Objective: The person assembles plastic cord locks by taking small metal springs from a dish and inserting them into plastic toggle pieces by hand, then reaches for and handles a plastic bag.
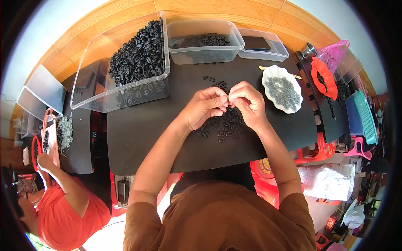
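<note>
My left hand (204, 108) and my right hand (250, 105) meet at the fingertips above the middle of the dark table. Each pinches with thumb and forefinger; whatever sits between the fingertips is too small to make out. Beneath them spreads a loose pile of small black oval pieces with holes (228, 127). A few more of these lie just beyond my fingers. Right of my right hand is a white scalloped dish (266, 75) holding many tiny grey pieces (284, 94).
A large clear bin (94, 94) heaped with black pieces stands far left. Behind my hands are a smaller clear bin (205, 55) and a shallow clear tray (272, 54). Chopsticks (262, 67) lie by the dish. A red scalloped dish (331, 85) is at right. A person in red (69, 215) sits left.
</note>
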`<state>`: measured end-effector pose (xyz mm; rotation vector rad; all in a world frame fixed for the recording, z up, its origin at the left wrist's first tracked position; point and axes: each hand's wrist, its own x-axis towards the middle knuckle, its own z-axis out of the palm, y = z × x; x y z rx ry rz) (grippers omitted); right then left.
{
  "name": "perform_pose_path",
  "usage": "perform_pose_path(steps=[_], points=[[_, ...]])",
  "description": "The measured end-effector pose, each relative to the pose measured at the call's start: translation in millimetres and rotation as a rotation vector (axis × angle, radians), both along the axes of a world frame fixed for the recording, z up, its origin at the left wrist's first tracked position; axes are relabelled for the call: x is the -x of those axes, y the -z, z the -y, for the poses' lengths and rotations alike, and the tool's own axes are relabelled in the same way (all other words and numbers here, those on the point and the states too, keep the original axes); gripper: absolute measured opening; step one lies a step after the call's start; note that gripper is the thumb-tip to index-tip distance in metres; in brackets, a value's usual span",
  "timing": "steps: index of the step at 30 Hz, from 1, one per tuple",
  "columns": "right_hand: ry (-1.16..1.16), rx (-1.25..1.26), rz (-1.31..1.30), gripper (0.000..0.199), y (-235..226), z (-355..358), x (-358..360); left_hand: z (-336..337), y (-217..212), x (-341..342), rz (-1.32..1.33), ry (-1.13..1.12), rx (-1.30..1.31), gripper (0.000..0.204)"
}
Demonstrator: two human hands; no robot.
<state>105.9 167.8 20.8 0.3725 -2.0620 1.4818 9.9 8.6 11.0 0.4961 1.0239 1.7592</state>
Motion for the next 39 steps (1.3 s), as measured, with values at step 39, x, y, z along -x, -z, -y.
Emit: perform_pose_path(steps=[39], points=[[-0.151, 0.182, 0.233, 0.003, -7, 14, 12, 44, -15, -12, -0.868, -0.270, 0.320, 0.012]])
